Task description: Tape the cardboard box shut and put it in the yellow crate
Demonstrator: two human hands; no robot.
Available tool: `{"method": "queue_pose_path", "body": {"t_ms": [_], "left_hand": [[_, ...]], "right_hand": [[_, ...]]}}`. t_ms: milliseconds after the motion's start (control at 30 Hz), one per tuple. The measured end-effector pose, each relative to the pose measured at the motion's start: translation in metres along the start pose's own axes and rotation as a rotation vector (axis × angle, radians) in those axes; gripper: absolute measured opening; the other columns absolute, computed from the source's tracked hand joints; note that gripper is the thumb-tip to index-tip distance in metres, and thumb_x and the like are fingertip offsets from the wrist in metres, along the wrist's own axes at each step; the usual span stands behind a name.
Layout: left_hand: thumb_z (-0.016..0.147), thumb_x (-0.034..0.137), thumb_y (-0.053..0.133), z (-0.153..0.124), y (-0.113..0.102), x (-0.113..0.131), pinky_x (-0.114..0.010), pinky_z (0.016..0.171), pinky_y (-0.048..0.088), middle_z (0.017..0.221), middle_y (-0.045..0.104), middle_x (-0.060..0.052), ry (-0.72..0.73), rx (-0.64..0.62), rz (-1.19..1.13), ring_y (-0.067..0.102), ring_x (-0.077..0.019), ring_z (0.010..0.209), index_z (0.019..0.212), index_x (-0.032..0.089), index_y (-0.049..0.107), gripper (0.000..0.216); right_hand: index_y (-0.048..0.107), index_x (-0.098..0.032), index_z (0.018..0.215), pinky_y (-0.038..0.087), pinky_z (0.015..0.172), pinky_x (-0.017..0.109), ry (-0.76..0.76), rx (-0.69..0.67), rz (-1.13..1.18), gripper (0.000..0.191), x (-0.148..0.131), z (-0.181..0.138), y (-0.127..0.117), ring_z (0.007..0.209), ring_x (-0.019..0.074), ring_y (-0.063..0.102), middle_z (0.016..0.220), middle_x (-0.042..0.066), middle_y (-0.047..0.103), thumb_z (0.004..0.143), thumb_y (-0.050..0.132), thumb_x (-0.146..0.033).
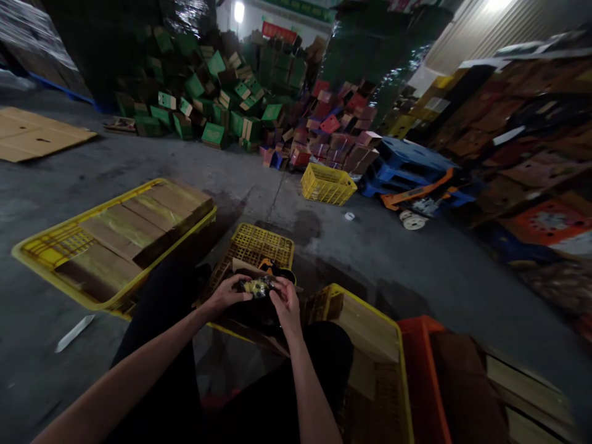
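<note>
Between my two hands is a small bundle (258,287), glossy and mottled dark and yellowish, perhaps wrapped in clear plastic; its kind is unclear. My left hand (230,291) grips its left end with the fingers curled. At the right end, my right hand (285,300) pinches it between thumb and fingers. Just beyond them lies an orange and black object (272,267), partly hidden by the hands. Under my hands, between my knees, a cardboard-lined space with dark contents sits against an upturned yellow crate (259,240).
To the left stands a yellow crate (134,196) of taped cardboard boxes. On my right are another yellow crate (401,364) and a red crate (428,376). Ahead are a small yellow crate (327,185), blue pallets (407,154), an orange pallet jack (416,196) and heaped green boxes (215,134).
</note>
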State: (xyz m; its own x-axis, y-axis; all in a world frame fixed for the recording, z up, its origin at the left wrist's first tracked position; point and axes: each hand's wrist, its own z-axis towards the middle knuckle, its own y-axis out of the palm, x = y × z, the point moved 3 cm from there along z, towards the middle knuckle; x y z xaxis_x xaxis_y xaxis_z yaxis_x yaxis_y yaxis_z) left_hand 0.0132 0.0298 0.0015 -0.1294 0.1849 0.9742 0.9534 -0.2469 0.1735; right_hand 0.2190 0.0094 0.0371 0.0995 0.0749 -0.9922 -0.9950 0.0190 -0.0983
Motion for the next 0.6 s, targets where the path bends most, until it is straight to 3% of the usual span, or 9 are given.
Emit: {"method": "queue_pose_path", "body": {"t_ms": [167, 300, 600], "left_hand": [[0.063, 0.039, 0.087, 0.0003, 0.0008, -0.0027, -0.034, 0.088, 0.050, 0.106, 0.072, -0.007, 0.034, -0.035, 0.016, 0.067, -0.0243, 0.096, 0.114, 0.017, 0.067, 0.060], [0.063, 0.038, 0.086, 0.0000, 0.0016, -0.0030, -0.035, 0.088, 0.050, 0.104, 0.072, -0.007, 0.003, -0.068, 0.028, 0.067, -0.0252, 0.096, 0.118, 0.017, 0.065, 0.062], [0.062, 0.037, 0.086, 0.0006, 0.0021, -0.0016, -0.035, 0.088, 0.049, 0.105, 0.071, -0.007, 0.009, -0.050, 0.034, 0.066, -0.0250, 0.096, 0.115, 0.017, 0.066, 0.060]], "right_hand": [[0.065, -0.024, 0.123, 0.052, 0.091, 0.038, 0.010, 0.027, -0.098, 0.043, -0.0006, 0.0022, -0.0028, 0.098, 0.0237, 0.067, 0.108, 0.006, 0.071, 0.084, 0.069, -0.042], [0.074, -0.023, 0.102, 0.052, 0.087, 0.036, -0.018, 0.009, -0.175, 0.028, -0.0022, 0.0023, -0.0037, 0.096, 0.0243, 0.067, 0.102, 0.006, 0.074, 0.086, 0.066, -0.044], [0.069, -0.022, 0.091, 0.050, 0.077, 0.031, -0.015, 0.027, -0.179, 0.023, 0.0005, 0.0030, -0.0039, 0.082, 0.0208, 0.064, 0.089, 0.003, 0.071, 0.087, 0.064, -0.044]]}}
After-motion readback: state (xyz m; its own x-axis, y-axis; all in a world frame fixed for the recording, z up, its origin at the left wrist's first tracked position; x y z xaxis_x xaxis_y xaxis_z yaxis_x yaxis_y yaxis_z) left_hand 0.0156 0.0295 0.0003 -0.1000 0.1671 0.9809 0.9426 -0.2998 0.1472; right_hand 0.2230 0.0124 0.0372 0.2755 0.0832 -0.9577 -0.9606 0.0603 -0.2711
